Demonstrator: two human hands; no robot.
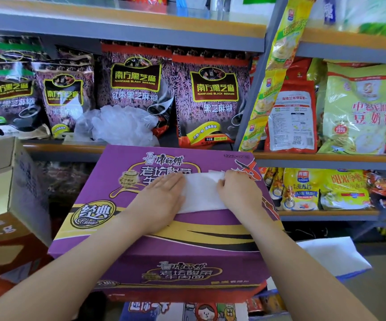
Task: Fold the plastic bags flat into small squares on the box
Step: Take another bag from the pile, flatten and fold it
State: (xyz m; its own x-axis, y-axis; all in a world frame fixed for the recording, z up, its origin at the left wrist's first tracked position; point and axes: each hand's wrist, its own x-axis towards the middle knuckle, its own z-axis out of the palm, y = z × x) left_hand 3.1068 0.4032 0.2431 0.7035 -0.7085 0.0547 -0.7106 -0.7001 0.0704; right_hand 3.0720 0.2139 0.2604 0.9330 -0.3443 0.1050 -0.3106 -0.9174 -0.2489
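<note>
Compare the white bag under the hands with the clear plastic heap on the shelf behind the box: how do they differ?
The white bag lies flattened on the purple box; the clear plastic heap sits crumpled and puffed on the shelf.
The white bag is opaque; the heap is translucent.
The left hand presses flat on the white bag and the right hand pinches its edge; nothing touches the heap.
Both are thin plastic.

single head-worn view, looking forward and down, close over the purple box (pixel 159 218), shelves (pixel 141 28) just behind
</note>
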